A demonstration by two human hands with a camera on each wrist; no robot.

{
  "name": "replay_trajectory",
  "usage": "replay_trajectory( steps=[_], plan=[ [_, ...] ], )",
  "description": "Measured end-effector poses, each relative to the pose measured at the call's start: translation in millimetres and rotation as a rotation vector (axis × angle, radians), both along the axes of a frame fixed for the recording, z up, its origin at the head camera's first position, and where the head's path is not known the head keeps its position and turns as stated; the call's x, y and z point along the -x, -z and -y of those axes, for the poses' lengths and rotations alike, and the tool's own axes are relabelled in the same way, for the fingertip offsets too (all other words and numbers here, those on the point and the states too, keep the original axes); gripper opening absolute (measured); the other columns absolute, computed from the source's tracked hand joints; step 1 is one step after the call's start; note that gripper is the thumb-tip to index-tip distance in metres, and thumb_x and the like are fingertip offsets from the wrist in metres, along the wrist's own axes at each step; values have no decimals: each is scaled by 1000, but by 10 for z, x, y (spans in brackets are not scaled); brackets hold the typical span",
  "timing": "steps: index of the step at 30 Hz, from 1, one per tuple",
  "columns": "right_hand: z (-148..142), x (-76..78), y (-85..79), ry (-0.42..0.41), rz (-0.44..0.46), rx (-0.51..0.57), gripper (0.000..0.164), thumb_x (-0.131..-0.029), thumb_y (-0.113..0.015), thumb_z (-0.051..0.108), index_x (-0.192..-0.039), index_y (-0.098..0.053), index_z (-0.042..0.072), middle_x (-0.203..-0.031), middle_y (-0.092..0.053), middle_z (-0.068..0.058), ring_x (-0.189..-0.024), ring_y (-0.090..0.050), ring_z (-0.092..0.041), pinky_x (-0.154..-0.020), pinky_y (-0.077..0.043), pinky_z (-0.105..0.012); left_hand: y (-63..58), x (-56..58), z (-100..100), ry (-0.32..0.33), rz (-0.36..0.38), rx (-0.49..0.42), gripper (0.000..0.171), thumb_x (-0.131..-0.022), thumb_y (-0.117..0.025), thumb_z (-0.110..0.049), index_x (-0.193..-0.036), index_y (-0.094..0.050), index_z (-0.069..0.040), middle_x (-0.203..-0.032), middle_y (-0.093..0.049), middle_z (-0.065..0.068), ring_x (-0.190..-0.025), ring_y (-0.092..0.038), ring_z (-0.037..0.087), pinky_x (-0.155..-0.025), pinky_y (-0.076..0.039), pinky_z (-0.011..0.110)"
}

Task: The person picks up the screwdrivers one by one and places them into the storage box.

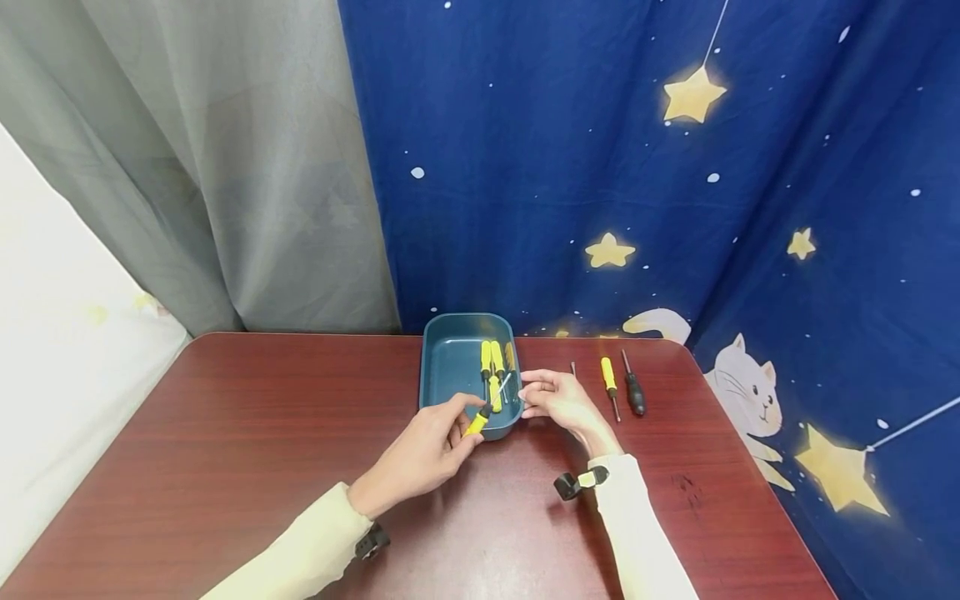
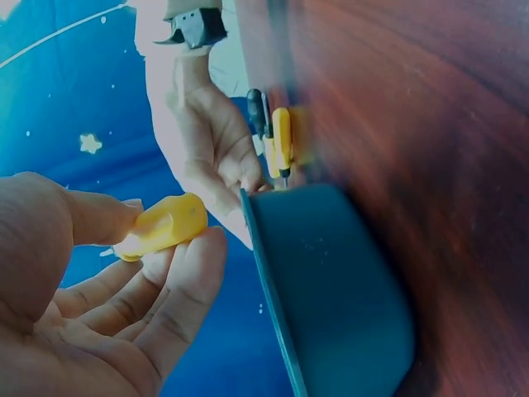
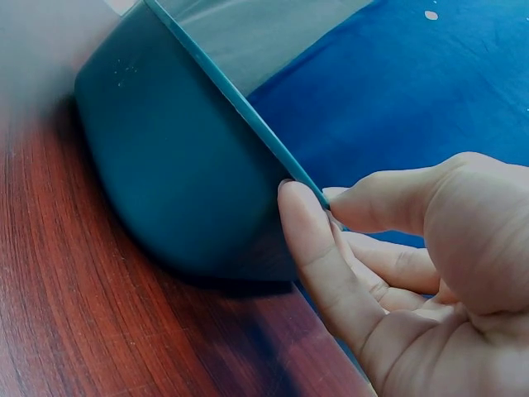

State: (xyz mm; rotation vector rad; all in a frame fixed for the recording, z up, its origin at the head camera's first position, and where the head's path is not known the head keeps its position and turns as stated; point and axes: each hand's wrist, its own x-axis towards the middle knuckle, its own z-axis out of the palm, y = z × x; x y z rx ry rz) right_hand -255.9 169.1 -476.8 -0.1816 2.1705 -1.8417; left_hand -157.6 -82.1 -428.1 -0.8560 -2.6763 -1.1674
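Note:
A small yellow-handled screwdriver [image 1: 477, 424] is pinched between thumb and fingers of my left hand [image 1: 420, 446], over the front of a dark teal bin [image 1: 442, 375]. Its metal shaft points up and away across the bin; in the left wrist view the yellow handle [image 2: 169, 225] faces the camera. My right hand [image 1: 561, 403] grips the bin's right rim, thumb on one side and fingers on the other, as the right wrist view shows at the rim [image 3: 248, 112]. Inside the bin lie several yellow screwdrivers [image 1: 486, 353], gathered on its right side.
Right of the bin, a yellow screwdriver [image 1: 608, 375] and a black-handled screwdriver [image 1: 635, 393] lie on the reddish-brown table [image 1: 300, 400]. A thin metal shaft [image 1: 573, 367] shows behind my right hand. Grey and blue star-patterned curtains [image 1: 525, 167] hang behind the table's far edge.

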Motion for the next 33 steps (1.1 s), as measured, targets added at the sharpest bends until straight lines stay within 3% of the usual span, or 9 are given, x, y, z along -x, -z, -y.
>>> replay_trajectory(
  steps=[6,17,25,33],
  plan=[
    [1,-9,-13,-3,6,-9,42,-97,-59,-2,-138,-54,-10,-111,-69,-29,-76,-72,-17,-77,-64,-35,-39,115,38,-15,5,-38,39,-95,-73,-12,-131,-59,-9,-81,-60,-7,-67,-55,5,-58,-50,19],
    [7,-8,-15,3,7,-7,41,-97,-59,-2,-137,-55,-10,-108,-70,-27,-75,-72,-17,-75,-64,-34,-112,341,40,-138,61,-73,33,-94,-75,-15,-123,-63,-5,-79,-65,-5,-71,-59,7,-62,-50,22],
    [3,-11,-3,0,3,-7,42,-96,-60,-2,-138,-54,-10,-112,-68,-31,-74,-72,-16,-75,-64,-34,-178,528,38,-204,163,-99,29,-93,-74,-17,-118,-64,-7,-83,-68,1,-71,-61,11,-60,-53,24],
    [7,3,3,6,8,-8,42,-97,-60,-2,-137,-54,-10,-113,-67,-33,-74,-71,-16,-75,-64,-35,-231,738,22,-258,264,-105,28,-94,-73,-18,-118,-64,-7,-86,-73,3,-70,-66,11,-66,-55,26]
  ],
)
